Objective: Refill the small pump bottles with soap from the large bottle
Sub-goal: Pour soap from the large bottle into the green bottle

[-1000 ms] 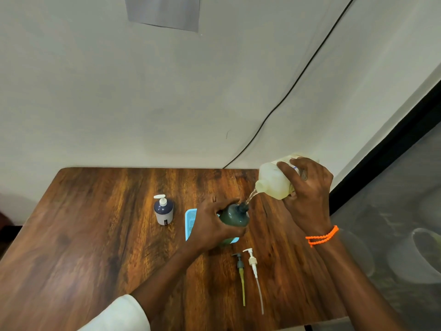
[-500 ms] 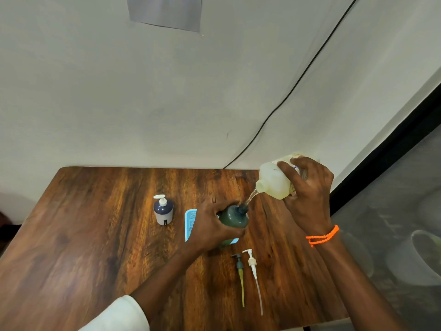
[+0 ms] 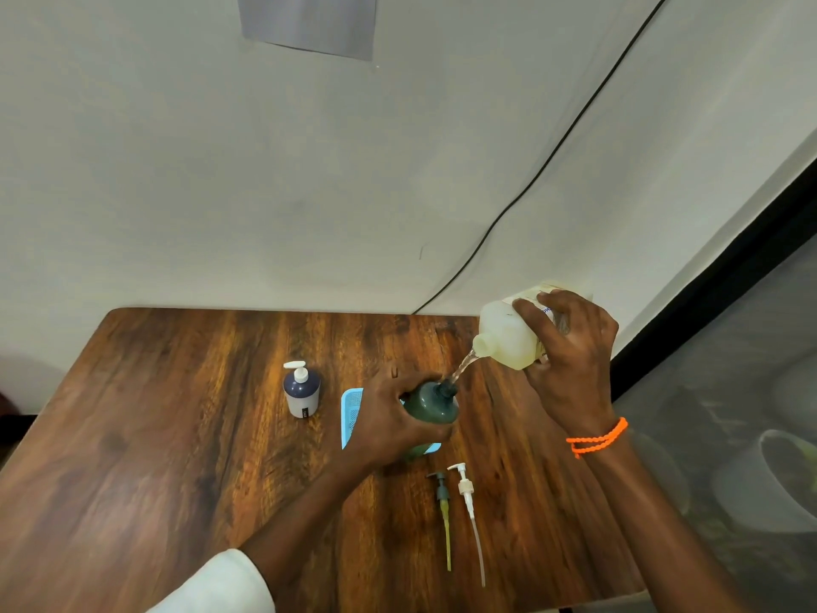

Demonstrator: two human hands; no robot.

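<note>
**Soap running from the large bottle into the green one**

Your right hand (image 3: 570,369) is wrapped round the large bottle (image 3: 508,336), fingers over its upper side and thumb underneath, holding it in the air above the right part of the wooden table (image 3: 177,435). The bottle is tipped down to the left, its open neck pointing at the green pump bottle (image 3: 431,402). A thin stream of soap (image 3: 464,369) runs from that neck to the green bottle's open mouth. An orange bracelet (image 3: 597,438) sits on that wrist.

Your left hand (image 3: 389,424) grips the green pump bottle round its body, fingers curled over its left side. The bottle leans a little toward the large one. Its base is hidden by your hand, so it probably stands on the blue tray (image 3: 351,418) below it, but you cannot be sure from this view.

Two removed pump heads lie flat on the table near the front edge, just beside each other: a green pump (image 3: 443,506) on the left and a white pump (image 3: 466,493) on the right, their tubes pointing toward you.

A dark blue pump bottle (image 3: 301,393) stands upright left of the tray, its white pump fitted. A black cable (image 3: 552,152) runs across the wall behind.
</note>
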